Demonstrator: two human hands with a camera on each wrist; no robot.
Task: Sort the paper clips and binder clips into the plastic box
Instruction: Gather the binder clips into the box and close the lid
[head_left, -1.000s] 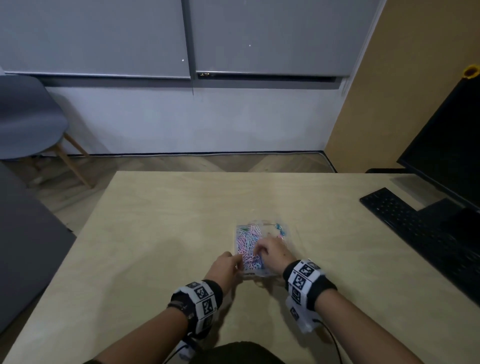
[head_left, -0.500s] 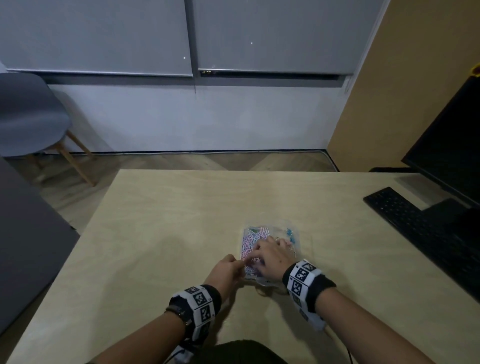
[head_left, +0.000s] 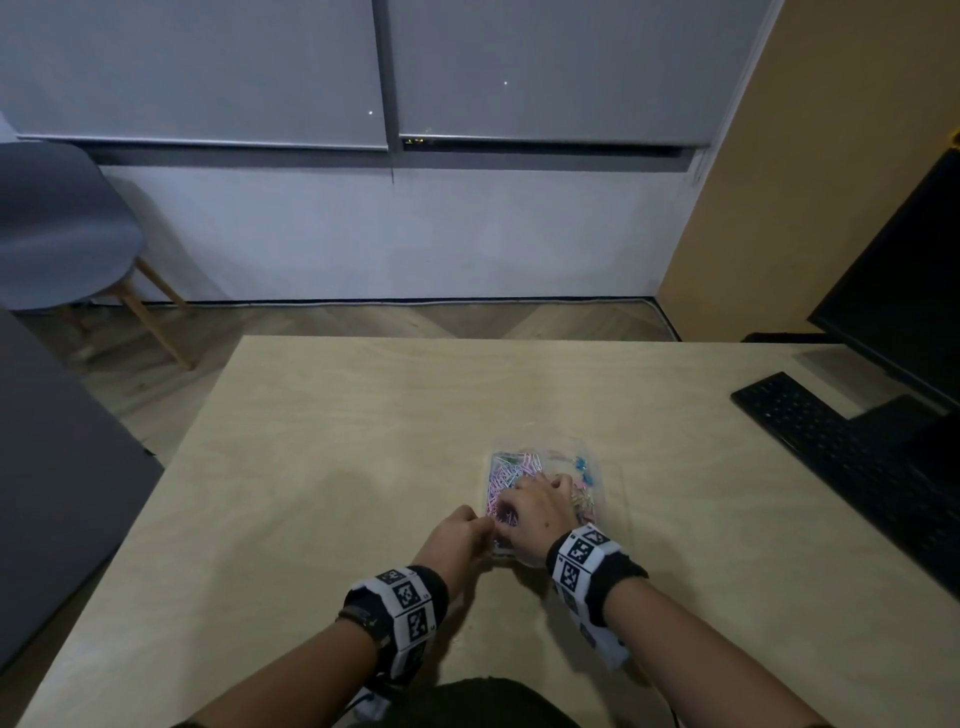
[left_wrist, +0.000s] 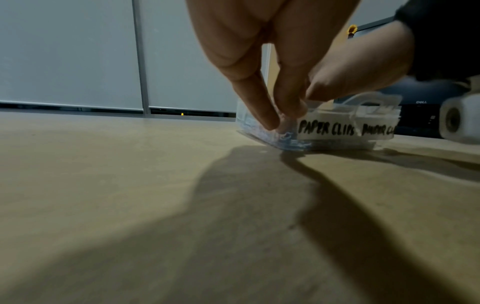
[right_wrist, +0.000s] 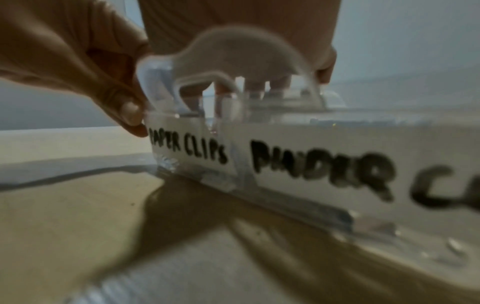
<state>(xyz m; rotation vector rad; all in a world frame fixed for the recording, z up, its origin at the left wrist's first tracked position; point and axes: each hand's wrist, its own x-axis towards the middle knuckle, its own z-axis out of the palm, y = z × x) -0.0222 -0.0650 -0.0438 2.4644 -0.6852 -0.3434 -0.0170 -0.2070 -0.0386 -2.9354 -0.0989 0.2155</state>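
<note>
A clear plastic box (head_left: 608, 499) lies on the wooden table, near the front. Coloured paper clips (head_left: 511, 467) fill its left compartment, and a few blue binder clips (head_left: 582, 463) show in the right one. My left hand (head_left: 485, 527) pinches the box's near left corner, which the left wrist view shows up close (left_wrist: 279, 121). My right hand (head_left: 545, 499) lies on top of the box and its fingers press down. White labels on the near wall read PAPER CLIPS (right_wrist: 187, 146) and BINDER CLIPS (right_wrist: 322, 168). A clear latch tab (right_wrist: 233, 53) stands up in front of my right hand's fingers.
A black keyboard (head_left: 831, 447) and a dark monitor (head_left: 909, 291) stand at the table's right side. A grey chair (head_left: 57, 228) is on the floor at the far left. A dark surface (head_left: 52, 493) borders the table's left edge.
My right hand has slid a little further across the top of the box, toward the binder clip side. My left hand has kept its pinch on the near left corner.
</note>
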